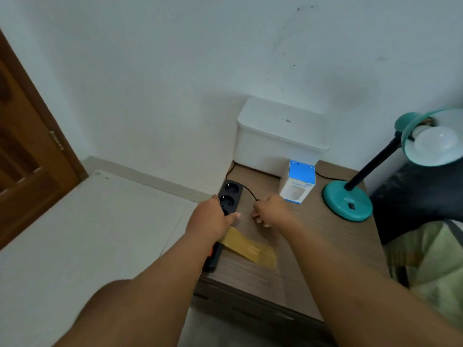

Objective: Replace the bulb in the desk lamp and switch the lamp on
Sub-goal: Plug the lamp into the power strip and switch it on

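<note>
left hand (211,219) clamped on power strip (225,209), strip's long axis running away toward wall | right hand (269,211) closed around lamp cord (248,190) just beside strip | bulb box (298,181) behind | desk lamp (350,201) right of strip, shade with bulb (437,144) facing camera | wood nightstand (313,244), white wall

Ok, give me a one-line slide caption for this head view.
Left hand steadies the black power strip while the right hand holds the teal desk lamp's cord beside it.

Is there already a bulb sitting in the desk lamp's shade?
Yes, a white bulb sits inside the teal shade of the desk lamp, unlit, at the right of the table.
</note>
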